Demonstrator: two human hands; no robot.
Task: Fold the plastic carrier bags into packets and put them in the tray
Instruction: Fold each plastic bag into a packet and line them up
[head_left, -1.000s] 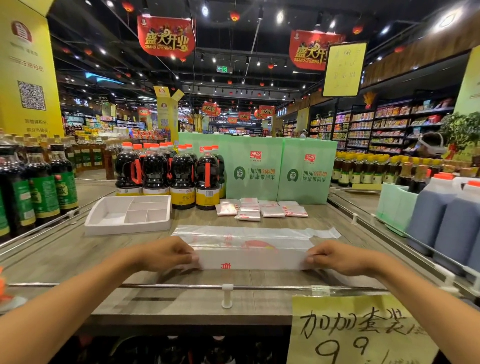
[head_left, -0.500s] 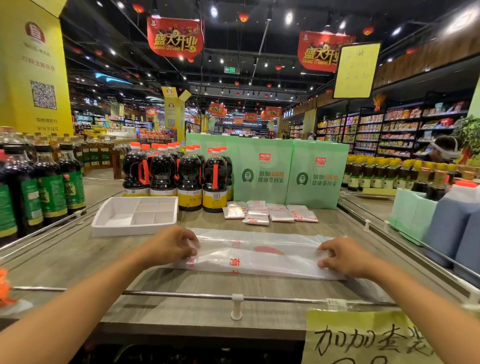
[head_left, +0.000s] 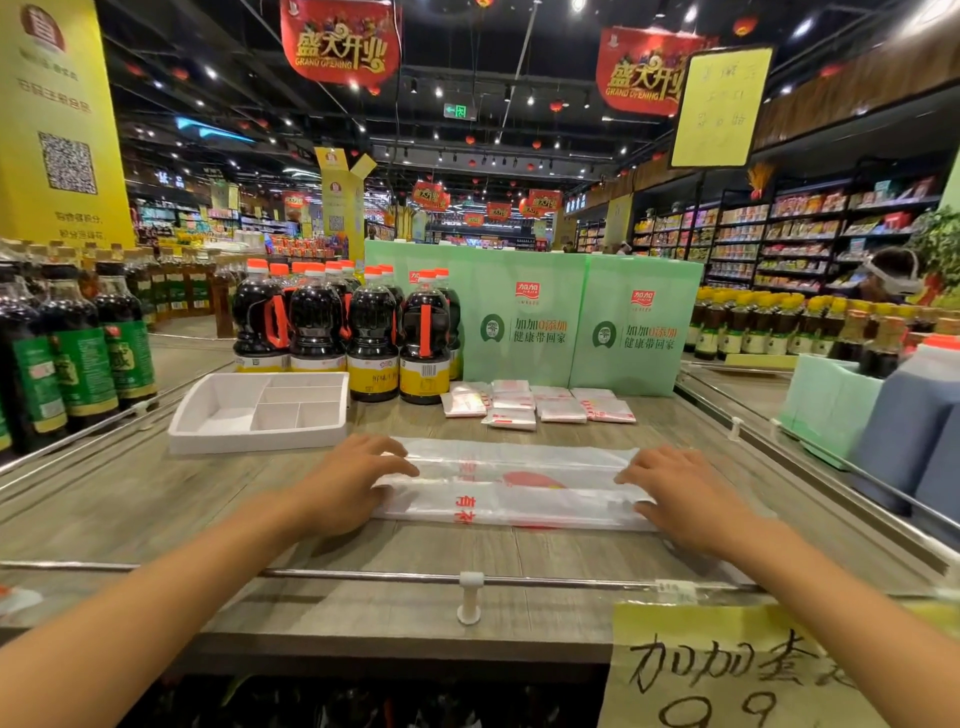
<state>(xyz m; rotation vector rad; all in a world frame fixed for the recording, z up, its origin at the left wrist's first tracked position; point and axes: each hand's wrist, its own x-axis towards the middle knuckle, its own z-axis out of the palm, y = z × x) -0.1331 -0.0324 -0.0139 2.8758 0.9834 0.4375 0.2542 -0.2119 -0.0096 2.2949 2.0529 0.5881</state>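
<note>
A clear plastic carrier bag (head_left: 514, 488) with red print lies flat on the wooden shelf top, folded lengthwise into a long band. My left hand (head_left: 348, 483) presses its left end with spread fingers, and my right hand (head_left: 680, 493) presses its right end the same way. The white compartment tray (head_left: 208, 431) stands at the back left, with nothing in it. Several folded bag packets (head_left: 535, 405) lie in a row behind the bag.
Dark sauce bottles (head_left: 343, 332) stand behind the tray, and more bottles (head_left: 72, 343) line the left side. Green cartons (head_left: 582, 322) close off the back. A metal rail (head_left: 363, 574) runs along the front edge, with a yellow price sign (head_left: 727, 670) at bottom right. Large jugs (head_left: 914, 415) sit right.
Both hands carried the bag's near edge away from me and laid it over the far part, narrowing the band. They now press flat on its ends.
</note>
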